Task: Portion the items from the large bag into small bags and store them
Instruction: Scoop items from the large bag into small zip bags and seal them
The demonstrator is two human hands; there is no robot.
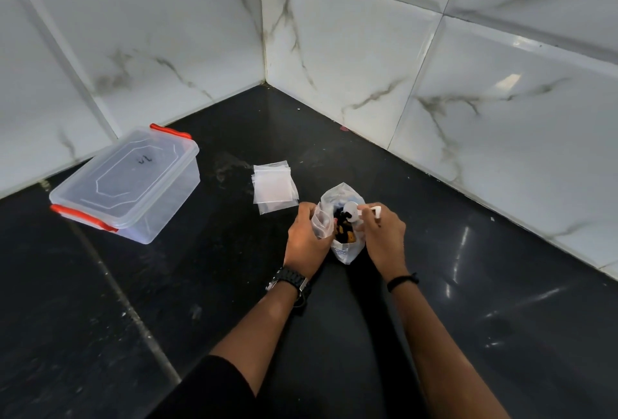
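The large clear bag (344, 251) stands open on the black counter, with dark and orange-brown items (344, 231) inside. My left hand (306, 241) grips a small clear bag (322, 223) at the large bag's left side. My right hand (384, 238) pinches the handle of a white spoon (363, 211), whose bowl hangs over the large bag's mouth. A stack of small clear bags (274, 186) lies flat on the counter just behind my left hand.
A clear plastic box with red clips and its lid on (128, 182) sits at the left on the counter. White marble-patterned tile walls (351, 60) meet in a corner behind. The counter (468, 284) is black and glossy.
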